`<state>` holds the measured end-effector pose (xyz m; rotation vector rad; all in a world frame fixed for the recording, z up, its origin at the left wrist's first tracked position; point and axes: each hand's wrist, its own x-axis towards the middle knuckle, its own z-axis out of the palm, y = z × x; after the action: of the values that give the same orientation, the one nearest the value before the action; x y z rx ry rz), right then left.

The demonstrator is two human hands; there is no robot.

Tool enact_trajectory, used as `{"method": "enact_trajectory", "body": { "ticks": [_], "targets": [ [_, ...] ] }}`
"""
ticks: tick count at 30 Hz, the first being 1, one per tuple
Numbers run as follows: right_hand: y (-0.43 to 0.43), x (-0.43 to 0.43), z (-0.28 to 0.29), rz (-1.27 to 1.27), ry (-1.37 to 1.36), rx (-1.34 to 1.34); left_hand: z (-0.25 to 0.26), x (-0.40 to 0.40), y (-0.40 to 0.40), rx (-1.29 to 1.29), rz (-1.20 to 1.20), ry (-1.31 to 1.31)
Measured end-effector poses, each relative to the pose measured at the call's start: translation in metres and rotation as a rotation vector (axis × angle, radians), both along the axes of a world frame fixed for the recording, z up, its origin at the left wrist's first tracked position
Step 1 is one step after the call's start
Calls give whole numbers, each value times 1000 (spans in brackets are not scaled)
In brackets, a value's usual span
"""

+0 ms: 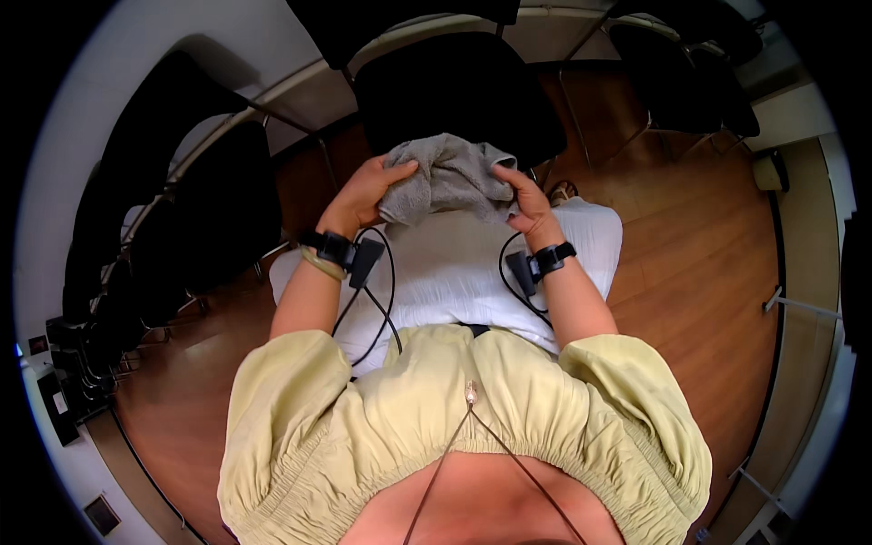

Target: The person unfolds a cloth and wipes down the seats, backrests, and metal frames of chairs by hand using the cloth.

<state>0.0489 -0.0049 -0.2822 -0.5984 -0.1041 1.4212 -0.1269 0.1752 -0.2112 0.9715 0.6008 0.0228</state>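
Note:
A crumpled grey terry towel (446, 178) is held up between both hands, above my lap in white cloth (463, 272). My left hand (368, 187) grips its left edge, the thumb lying on top and the fingers hidden beneath. At the opposite edge, my right hand (528, 197) pinches the towel, thumb on top, with some fingers out of sight. Each wrist wears a black strap with a small device and a black cable.
A black chair (456, 88) stands directly in front, beyond the towel. More black chairs (228, 204) line the wall at the left, and others (664, 82) stand at the upper right. Wood flooring (695, 272) extends on both sides. A small bin (770, 170) sits at the right wall.

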Motion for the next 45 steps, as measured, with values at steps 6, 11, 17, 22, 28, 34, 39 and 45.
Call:
{"method": "enact_trajectory", "body": {
  "ticks": [6, 11, 17, 22, 28, 34, 39, 45],
  "targets": [
    [-3, 28, 42, -130, -523, -185, -9, 10, 16, 217, -79, 72],
    [19, 62, 61, -224, -811, -101, -20, 27, 50, 727, -22, 166],
    [27, 101, 4, -527, -1619, -669, -52, 50, 37, 1559, 21, 303],
    [29, 77, -44, -63, -1968, -669, -84, 77, -12, 1592, -257, 339],
    [38, 46, -50, 238, -1941, -909, -117, 71, -17, 1581, -378, 512],
    [71, 25, -64, 250, -2091, -852, -139, 62, -18, 1694, -235, 431],
    [110, -5, -80, 153, -2202, -469, -140, 45, 3, 1678, -234, 551],
    [157, 20, -84, 98, -2279, -263, -148, 59, 50, 1687, -100, 563]
  ]
}}
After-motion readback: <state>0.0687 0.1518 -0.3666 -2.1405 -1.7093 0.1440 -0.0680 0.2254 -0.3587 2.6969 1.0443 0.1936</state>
